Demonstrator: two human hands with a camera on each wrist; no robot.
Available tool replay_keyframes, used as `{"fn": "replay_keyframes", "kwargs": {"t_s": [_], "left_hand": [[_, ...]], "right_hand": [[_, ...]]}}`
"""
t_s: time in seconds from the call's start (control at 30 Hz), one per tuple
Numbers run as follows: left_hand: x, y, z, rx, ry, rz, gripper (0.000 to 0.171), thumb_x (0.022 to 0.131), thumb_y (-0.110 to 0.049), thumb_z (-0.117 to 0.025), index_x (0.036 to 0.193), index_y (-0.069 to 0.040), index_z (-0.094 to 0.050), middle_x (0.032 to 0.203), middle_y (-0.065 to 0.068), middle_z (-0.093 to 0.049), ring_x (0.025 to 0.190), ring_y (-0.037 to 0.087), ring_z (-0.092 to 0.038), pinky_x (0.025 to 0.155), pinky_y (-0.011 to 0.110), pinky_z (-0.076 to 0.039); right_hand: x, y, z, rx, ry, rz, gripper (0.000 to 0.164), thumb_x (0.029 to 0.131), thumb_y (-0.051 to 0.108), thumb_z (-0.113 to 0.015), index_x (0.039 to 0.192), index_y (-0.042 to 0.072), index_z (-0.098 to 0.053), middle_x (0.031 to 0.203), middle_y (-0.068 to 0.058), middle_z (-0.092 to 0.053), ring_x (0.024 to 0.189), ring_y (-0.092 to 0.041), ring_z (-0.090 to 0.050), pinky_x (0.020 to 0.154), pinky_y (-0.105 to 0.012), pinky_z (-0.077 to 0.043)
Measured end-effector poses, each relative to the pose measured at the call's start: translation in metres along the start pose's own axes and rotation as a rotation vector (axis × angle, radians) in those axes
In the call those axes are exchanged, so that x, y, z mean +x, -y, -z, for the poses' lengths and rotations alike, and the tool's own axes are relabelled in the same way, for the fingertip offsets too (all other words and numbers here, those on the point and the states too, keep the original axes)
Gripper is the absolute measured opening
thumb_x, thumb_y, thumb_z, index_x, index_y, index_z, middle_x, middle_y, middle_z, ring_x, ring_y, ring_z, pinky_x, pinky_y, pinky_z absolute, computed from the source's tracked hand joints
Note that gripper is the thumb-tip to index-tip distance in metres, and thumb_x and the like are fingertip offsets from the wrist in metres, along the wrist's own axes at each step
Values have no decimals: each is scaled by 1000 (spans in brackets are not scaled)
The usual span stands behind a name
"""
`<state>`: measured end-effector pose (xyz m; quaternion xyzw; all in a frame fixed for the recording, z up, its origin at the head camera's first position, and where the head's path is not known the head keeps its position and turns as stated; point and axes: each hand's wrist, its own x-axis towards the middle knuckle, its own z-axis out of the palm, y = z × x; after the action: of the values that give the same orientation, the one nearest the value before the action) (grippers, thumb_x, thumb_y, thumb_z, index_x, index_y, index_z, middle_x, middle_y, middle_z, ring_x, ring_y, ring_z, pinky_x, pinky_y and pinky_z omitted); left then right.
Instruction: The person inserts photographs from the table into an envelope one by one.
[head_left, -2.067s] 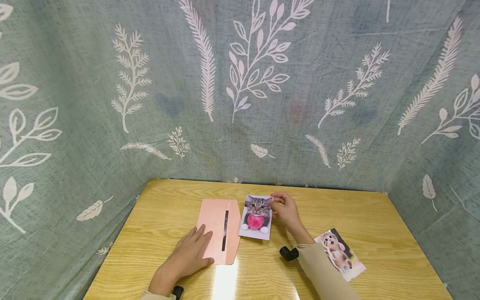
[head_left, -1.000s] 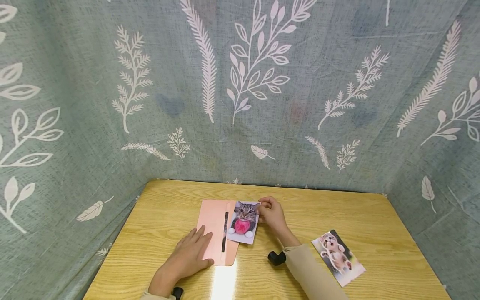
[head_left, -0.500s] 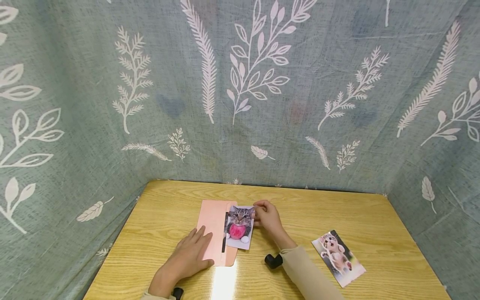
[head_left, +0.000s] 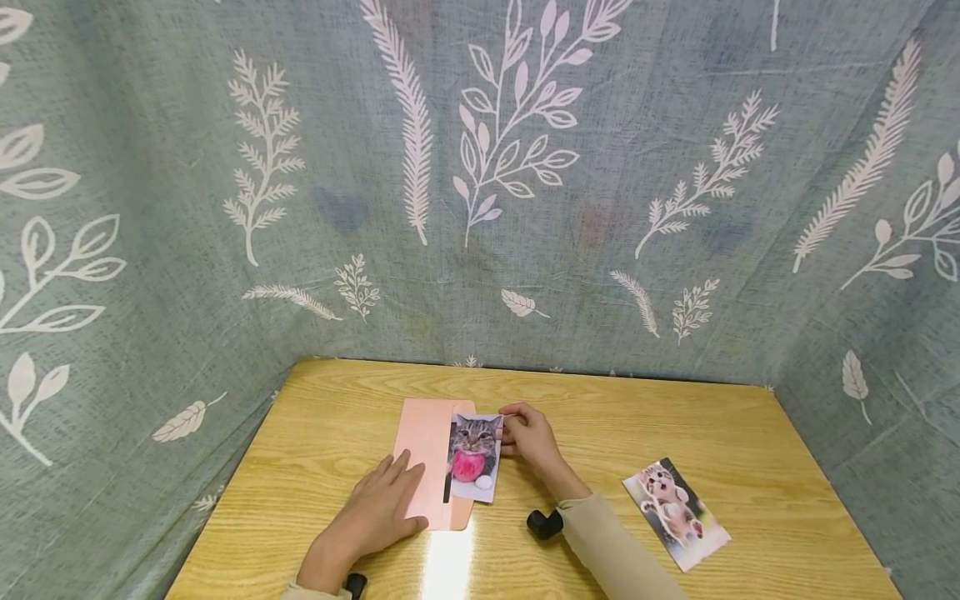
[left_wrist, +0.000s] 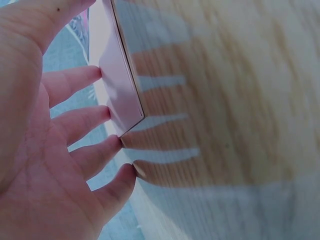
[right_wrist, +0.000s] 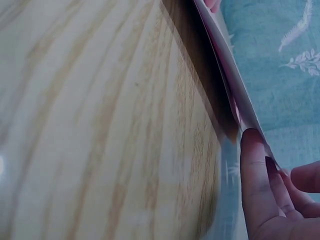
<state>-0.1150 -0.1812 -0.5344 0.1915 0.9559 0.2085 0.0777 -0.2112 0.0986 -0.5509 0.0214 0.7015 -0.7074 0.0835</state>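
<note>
A pink envelope (head_left: pixel 423 442) lies on the table with its flap open to the right; a dark strip shows in its slot. My left hand (head_left: pixel 378 504) rests on its lower left part, fingers spread, and in the left wrist view the fingertips (left_wrist: pixel 102 112) press the envelope (left_wrist: pixel 120 90). My right hand (head_left: pixel 531 437) pinches the right edge of a photo card (head_left: pixel 476 467) of a cat with a pink ball. This card overlaps the flap, its left edge at the slot. In the right wrist view the card (right_wrist: pixel 232 65) is seen nearly edge-on above the table.
Another photo card (head_left: pixel 677 514), showing a kitten, lies on the wooden table (head_left: pixel 600 400) at the right, beyond the right forearm. A patterned grey-blue cloth (head_left: pixel 480 300) hangs behind and around the table. Each wrist wears a black device (head_left: pixel 544 524).
My right hand has carried the cat card leftward and slightly nearer, from beside the envelope to over its flap and up to the slot. The left hand has stayed put.
</note>
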Motion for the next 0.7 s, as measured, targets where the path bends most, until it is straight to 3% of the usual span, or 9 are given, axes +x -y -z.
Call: {"fn": "replay_keyframes", "kwargs": {"t_s": [0.33, 0.7], "left_hand": [[1, 1, 0, -3, -16, 2, 78, 85, -44, -78, 147, -7, -50, 158, 21, -31, 144, 45, -26, 111, 66, -24], [1, 1, -2, -8, -7, 14, 79, 84, -44, -78, 148, -8, -49, 159, 20, -30, 145, 45, -25, 111, 67, -24]], "right_hand": [[0, -2, -5, 10, 33, 5, 30, 100, 2, -49, 125, -13, -56, 89, -18, -67, 71, -20, -69, 66, -41, -61], [-3, 0, -10, -11, 71, 12, 33, 97, -7, -49, 128, -14, -53, 97, -25, -68, 75, -25, -70, 69, -43, -61]]}}
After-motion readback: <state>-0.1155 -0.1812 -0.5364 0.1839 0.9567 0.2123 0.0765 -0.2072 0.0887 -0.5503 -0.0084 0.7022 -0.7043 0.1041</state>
